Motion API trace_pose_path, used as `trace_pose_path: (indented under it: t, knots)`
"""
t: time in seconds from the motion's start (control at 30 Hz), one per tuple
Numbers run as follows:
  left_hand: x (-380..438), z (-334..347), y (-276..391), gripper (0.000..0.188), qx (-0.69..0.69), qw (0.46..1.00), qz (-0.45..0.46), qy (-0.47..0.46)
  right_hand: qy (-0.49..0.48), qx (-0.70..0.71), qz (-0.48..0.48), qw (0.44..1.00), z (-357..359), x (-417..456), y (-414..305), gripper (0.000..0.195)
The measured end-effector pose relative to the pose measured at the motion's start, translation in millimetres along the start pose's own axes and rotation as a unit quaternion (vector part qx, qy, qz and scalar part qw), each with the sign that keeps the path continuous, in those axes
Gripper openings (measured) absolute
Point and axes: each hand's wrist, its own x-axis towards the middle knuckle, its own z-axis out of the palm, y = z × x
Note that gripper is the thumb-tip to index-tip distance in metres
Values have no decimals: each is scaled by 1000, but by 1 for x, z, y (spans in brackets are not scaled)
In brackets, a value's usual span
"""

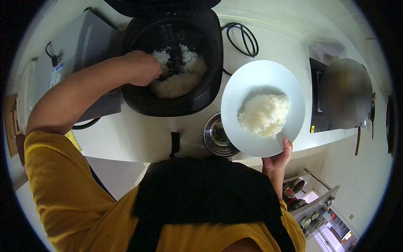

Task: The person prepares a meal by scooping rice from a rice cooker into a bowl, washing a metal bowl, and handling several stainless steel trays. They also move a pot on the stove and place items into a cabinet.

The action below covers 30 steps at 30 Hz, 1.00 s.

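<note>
My left hand [144, 67] reaches into the open black rice cooker [171, 108], its fingers curled beside cooked white rice [181, 83]. Whether it grips a utensil is hidden. The rice lies in the dark inner pot, with parts of the pot's bottom bare. My right hand [278, 156] supports a white round plate [234, 94] from below at its near edge, with the thumb at the rim. A mound of white rice [266, 115] sits on the plate. Under the plate's left edge, a round metal bowl [209, 138] is partly covered.
A grey box-shaped appliance [91, 41] stands left of the cooker. A coiled black cable [253, 39] lies at the back of the white countertop [126, 138]. To the right, a blurred round vessel [346, 94] sits over a black cooktop [318, 118]. A black strap [175, 142] lies near the front edge.
</note>
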Motion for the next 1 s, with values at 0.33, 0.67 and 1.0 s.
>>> trace_pose_path:
  t: [0.33, 0.67, 1.0]
  knots:
    - [18, 18, -26, 22, -361, 932, 7, -27, -42, 6, -18, 999, 19, 11, -1, 59]
    - [6, 8, -34, 24, -522, 851, 1, -47, -71, 26, -17, 997, 28, 15, -4, 61]
    - [-56, -8, -35, 26, -593, 804, -26, 34, -104, 22, 36, 994, 33, 19, -9, 64]
